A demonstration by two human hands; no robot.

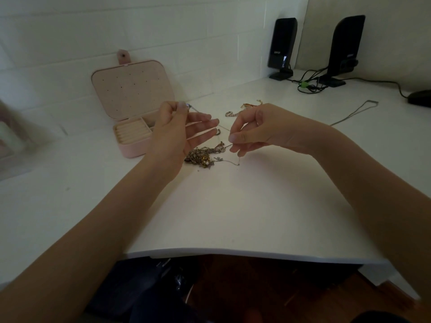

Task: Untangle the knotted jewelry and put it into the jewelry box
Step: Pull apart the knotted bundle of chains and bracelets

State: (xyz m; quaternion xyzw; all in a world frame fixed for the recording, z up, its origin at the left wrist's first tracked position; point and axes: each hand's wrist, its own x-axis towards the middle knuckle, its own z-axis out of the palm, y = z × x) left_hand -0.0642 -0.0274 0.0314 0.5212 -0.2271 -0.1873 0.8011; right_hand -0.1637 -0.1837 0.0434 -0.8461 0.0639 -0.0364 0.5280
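While both hands pinch a thin chain — left hand, right hand.

The picture is dim and a little soft. Pale light falls on the white desk from above. Edges bend from the wide lens; the left border is blurred.

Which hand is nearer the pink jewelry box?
Left. The left hand is raised right beside the pink jewelry box, overlapping its edge in view; the right hand is farther off, across the tangled chains.
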